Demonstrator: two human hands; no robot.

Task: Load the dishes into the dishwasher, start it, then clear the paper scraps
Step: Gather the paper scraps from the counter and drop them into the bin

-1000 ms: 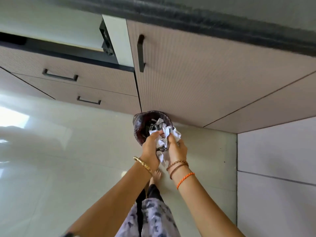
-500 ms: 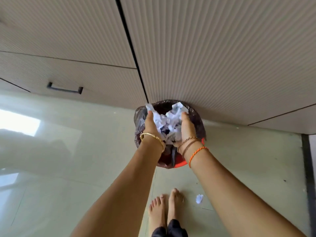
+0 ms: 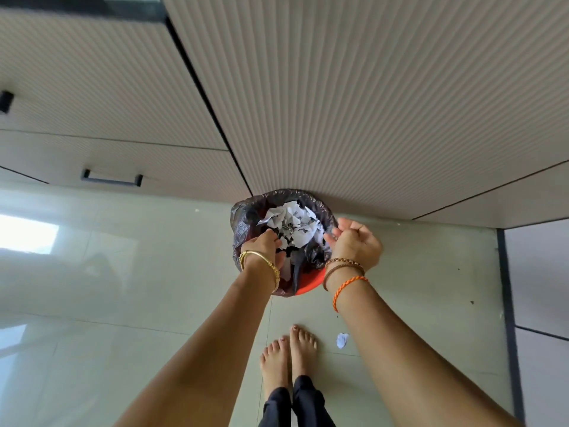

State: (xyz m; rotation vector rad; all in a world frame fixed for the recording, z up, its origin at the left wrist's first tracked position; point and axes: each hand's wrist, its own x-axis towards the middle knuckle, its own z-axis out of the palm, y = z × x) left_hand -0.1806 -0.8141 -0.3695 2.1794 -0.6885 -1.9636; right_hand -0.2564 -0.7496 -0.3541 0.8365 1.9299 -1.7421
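Two bare feet (image 3: 288,354) stand on the shiny pale floor (image 3: 123,303) at the bottom middle of the frame. Just to their right lies one small white paper scrap (image 3: 342,340), alone on the floor and well below the hands. Two arms reach up the frame to one red bin (image 3: 309,283) lined with one dark plastic bag (image 3: 246,223), in the middle of the frame. The left hand (image 3: 266,243) wears gold bangles (image 3: 261,260) and dips into the bin on its left side; its fingers are curled down among the paper, but whether they pinch a piece cannot be told. The right hand (image 3: 354,241) wears two brown bracelets (image 3: 343,265) and one orange thread band (image 3: 348,288), and sits at the bin's right rim. Its fingers are bent loosely, palm turned up, with nothing in them. The pile of crumpled paper scraps (image 3: 292,224) lies inside the bag, between the two hands and a little above them. Dark print shows on the paper, too small to read. Behind the bin, ribbed beige cabinet fronts (image 3: 369,103) fill the top of the frame. One black drawer handle (image 3: 112,179) shows fully at the left, and the end of another peeks in at the left edge.
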